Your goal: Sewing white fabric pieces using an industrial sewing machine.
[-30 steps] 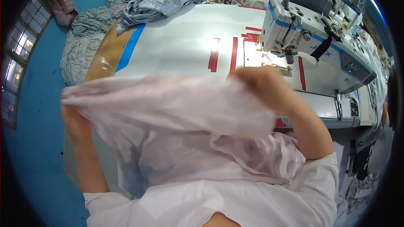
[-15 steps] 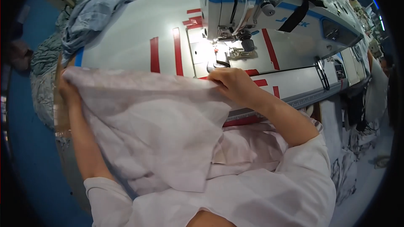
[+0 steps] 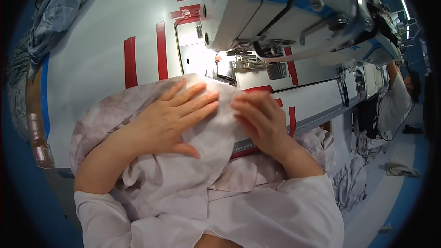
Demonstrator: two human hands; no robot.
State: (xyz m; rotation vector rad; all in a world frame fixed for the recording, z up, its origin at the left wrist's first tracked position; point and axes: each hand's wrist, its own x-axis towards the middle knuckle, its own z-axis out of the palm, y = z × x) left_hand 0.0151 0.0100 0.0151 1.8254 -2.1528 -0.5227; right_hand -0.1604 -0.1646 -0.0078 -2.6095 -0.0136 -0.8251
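A pale pinkish-white cloth (image 3: 202,133) spreads from the machine table down over my lap, rumpled in its lower part. My left hand (image 3: 177,117) lies flat on it, fingers stretched toward the needle area. At the cloth's right edge is my right hand (image 3: 264,124), its fingers bent and smeared by motion; whether they pinch the edge is unclear. Just beyond the cloth's far edge, the presser foot (image 3: 225,69) of a white and blue sewing machine (image 3: 257,14) sits under a bright lamp.
Red tape strips (image 3: 161,50) mark the white table (image 3: 101,59). Blue-grey garments (image 3: 64,4) are heaped at the far left. A ruler strip (image 3: 243,144) runs along the table's front edge. Another person (image 3: 397,94) is at the far right, with crumpled cloth (image 3: 351,179) lower down.
My left hand has come from the cloth's far left corner to lie flat near the presser foot. The cloth's left part has folded inward. My right hand has shifted slightly nearer me.
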